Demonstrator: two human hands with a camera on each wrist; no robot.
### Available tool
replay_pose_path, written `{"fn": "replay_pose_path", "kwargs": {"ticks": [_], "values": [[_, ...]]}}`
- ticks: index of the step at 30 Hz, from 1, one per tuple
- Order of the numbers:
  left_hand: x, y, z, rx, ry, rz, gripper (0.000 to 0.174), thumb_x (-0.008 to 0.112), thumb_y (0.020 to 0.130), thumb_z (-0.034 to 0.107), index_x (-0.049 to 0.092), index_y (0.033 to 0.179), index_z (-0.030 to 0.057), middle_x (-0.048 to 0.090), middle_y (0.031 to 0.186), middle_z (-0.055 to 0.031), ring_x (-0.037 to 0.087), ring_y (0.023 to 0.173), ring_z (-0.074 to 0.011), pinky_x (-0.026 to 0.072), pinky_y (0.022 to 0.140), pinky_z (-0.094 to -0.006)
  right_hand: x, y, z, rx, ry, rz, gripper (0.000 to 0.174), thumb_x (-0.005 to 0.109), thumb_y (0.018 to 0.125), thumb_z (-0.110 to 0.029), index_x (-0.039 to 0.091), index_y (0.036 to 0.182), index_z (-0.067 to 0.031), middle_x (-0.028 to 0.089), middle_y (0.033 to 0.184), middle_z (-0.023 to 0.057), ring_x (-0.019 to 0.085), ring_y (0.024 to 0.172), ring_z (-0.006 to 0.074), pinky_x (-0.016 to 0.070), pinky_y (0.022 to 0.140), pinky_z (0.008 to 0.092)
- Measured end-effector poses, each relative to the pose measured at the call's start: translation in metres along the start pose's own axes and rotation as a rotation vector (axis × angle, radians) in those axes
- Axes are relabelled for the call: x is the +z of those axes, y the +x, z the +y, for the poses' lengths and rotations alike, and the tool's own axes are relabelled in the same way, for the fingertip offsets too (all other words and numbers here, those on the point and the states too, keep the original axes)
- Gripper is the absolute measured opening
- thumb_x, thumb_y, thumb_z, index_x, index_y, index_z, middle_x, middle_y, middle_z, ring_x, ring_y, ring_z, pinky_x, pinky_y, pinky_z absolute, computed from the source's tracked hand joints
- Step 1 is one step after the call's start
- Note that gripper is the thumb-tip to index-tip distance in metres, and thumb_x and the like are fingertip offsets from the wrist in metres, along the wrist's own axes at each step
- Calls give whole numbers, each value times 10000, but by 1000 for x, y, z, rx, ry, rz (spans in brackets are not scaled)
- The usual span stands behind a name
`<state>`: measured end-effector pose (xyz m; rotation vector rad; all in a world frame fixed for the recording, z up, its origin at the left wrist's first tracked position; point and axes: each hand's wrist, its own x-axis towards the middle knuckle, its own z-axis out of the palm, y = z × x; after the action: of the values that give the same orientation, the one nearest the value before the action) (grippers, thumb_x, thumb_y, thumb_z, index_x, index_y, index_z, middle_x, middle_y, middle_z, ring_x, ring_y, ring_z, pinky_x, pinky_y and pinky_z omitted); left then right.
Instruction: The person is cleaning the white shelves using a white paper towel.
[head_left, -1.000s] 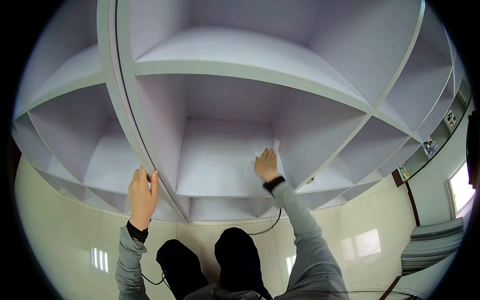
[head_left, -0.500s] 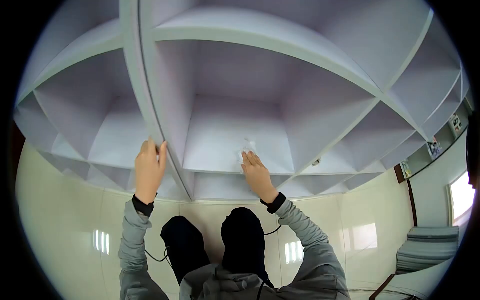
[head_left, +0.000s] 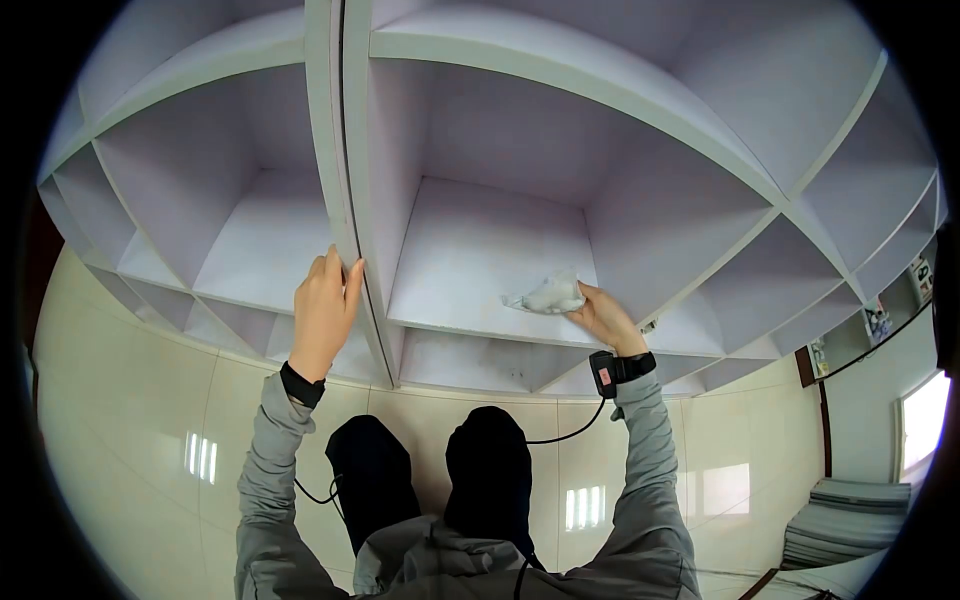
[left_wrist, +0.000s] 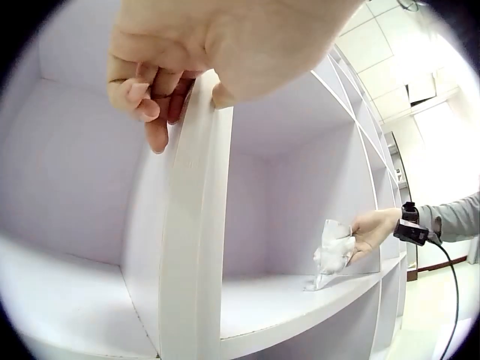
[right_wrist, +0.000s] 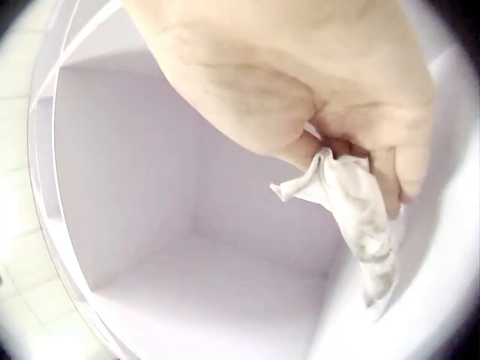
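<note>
The right hand pinches a crumpled white cloth or tissue between thumb and fingers, at the front right of a white shelf compartment. Grey smudges mark the tissue in the right wrist view, where it hangs from the fingers. Around the front edge of the upright divider the left hand curls, thumb on one side and fingers on the other. The left wrist view shows that grip on the divider from close by, beneath the left hand.
More open compartments extend left, right and above. A lower compartment lies beneath. Below are the tiled floor and the person's dark-clad knees. Grey stacked material stands at right. A cable runs from the right wrist device.
The right hand first came forward and left with the tissue flat on the shelf, then moved right and turned, lifting it into view. The left hand stays on the divider; the head view has shifted.
</note>
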<state>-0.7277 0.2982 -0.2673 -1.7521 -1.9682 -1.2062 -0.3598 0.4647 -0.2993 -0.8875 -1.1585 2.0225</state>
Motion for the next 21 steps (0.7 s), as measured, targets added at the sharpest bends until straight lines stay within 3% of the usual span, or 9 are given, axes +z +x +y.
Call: {"fn": "replay_pose_path", "kwargs": {"ticks": [2, 4, 5, 7, 8, 10, 11, 14, 21], "values": [[-1, 0, 2, -16, -17, -14, 343, 519, 900, 199, 485, 1062, -101, 502, 679, -144, 501, 560, -283, 408, 492, -371, -42, 26, 16, -45, -143, 62, 392, 331, 966, -204, 415, 1211, 90, 502, 1209, 145, 504, 1097, 209, 403, 959, 315], [-2, 1, 6, -8, -8, -16, 346, 520, 900, 200, 487, 1061, -104, 504, 679, -141, 503, 559, -279, 410, 492, -368, -62, 42, 25, -230, -663, 253, 397, 357, 964, -232, 426, 1195, 84, 528, 1162, 146, 556, 1012, 230, 458, 864, 307], [-3, 1, 6, 0, 2, -17, 349, 520, 900, 201, 490, 1061, -107, 506, 680, -139, 505, 558, -274, 412, 492, -365, -42, 36, 20, -227, -661, 252, 397, 357, 964, -232, 426, 1195, 84, 528, 1162, 146, 556, 1012, 230, 458, 864, 307], [-1, 1, 3, -8, 8, -17, 347, 521, 900, 201, 489, 1065, -103, 506, 676, -137, 504, 558, -272, 412, 491, -364, -3, 25, 13, -224, -1240, 503, 399, 377, 944, -205, 422, 1201, 97, 511, 1160, 207, 531, 1039, 309, 420, 901, 348], [0, 0, 2, -16, 12, -15, 346, 522, 899, 201, 488, 1068, -99, 505, 672, -134, 504, 558, -269, 412, 491, -363, -8, 34, 26, -223, -1239, 505, 399, 377, 944, -205, 422, 1201, 97, 511, 1160, 207, 531, 1039, 309, 420, 901, 348], [-2, 1, 3, -9, 10, -20, 346, 522, 899, 201, 488, 1069, -98, 505, 672, -134, 505, 558, -268, 411, 490, -362, -26, 52, 64, -624, -1831, 418, 413, 393, 915, -172, 400, 1240, 84, 430, 1236, 278, 410, 1168, 395, 307, 1011, 419], [-3, 2, 5, -3, 11, -24, 345, 523, 899, 201, 488, 1070, -96, 505, 673, -134, 505, 558, -267, 411, 490, -361, -25, 52, 73, -528, -1775, 391, 463, 405, 897, -140, 326, 1294, 85, 341, 1320, 282, 329, 1242, 392, 259, 1034, 463], [-3, 1, 6, 4, 6, 0, 344, 528, 896, 197, 489, 1070, -97, 506, 676, -135, 505, 559, -269, 408, 487, -360, -29, 62, 83, -496, -1772, 413, 497, 363, 906, -160, 257, 1321, 92, 298, 1332, 295, 284, 1258, 417, 248, 1030, 492], [-2, 1, 3, -1, 5, -3, 352, 539, 890, 199, 486, 1075, -96, 506, 677, -135, 503, 556, -267, 407, 482, -359, -52, 143, 34, -54, -1782, 502, 567, 312, 919, -248, 173, 1369, 67, 194, 1428, 245, 145, 1342, 361, 105, 1096, 428]]}}
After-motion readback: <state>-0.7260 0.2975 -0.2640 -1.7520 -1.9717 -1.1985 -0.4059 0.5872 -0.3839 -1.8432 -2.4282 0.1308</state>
